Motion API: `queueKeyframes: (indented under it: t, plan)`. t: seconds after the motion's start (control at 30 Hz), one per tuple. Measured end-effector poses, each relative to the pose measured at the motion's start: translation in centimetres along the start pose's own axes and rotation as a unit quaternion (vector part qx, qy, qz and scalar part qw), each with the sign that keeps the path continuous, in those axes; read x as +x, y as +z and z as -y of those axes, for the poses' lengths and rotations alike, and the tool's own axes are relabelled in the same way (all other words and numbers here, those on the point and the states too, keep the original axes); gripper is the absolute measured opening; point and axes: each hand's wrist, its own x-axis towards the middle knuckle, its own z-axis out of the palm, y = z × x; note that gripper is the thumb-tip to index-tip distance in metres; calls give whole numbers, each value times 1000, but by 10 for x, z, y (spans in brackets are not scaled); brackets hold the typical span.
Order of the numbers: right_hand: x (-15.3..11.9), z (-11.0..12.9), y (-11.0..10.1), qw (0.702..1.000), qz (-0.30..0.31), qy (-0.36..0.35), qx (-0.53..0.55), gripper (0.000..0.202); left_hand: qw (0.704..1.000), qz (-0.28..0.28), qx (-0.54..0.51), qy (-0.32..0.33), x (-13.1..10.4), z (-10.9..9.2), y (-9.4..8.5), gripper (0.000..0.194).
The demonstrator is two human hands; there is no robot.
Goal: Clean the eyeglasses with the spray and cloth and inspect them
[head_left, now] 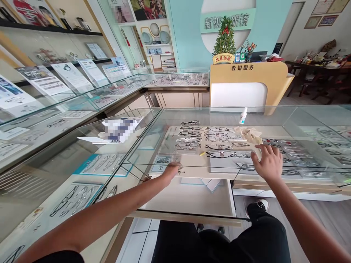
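Observation:
My left hand (171, 171) reaches in at the near side of the glass display case, beside a light blue printed card (161, 163). Its fingers are closed and partly hidden; a small dark part of a pair of eyeglasses (181, 170) shows just past them. Over the glass top, my right hand (268, 162) is open with fingers apart, and nothing shows in it. A crumpled beige cloth (249, 135) lies just beyond its fingertips. Rows of eyeglasses (219, 154) rest in the case between my hands.
A white spray bottle (242, 115) stands on the glass top. Below, a pulled-out drawer (189, 199) holds a few cards. Folded papers (120, 129) lie on the left case, which has more frames on trays (104, 163). A cashier counter (246, 78) stands beyond.

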Motion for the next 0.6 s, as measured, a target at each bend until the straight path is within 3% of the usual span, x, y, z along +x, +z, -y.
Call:
queueKeyframes:
  t: [0.2, 0.5, 0.6]
  plan:
    - [-1, -3, 5, 1000, -6, 1, 14, 44, 998, 35, -38, -39, -59, 2, -16, 32]
    - [1, -6, 10, 999, 24, 21, 14, 50, 986, 77, -123, -87, -121, -27, -26, 50]
    - [6, -7, 10, 998, 42, 36, 25, 49, 987, 84, -121, -68, -146, -33, -30, 54]
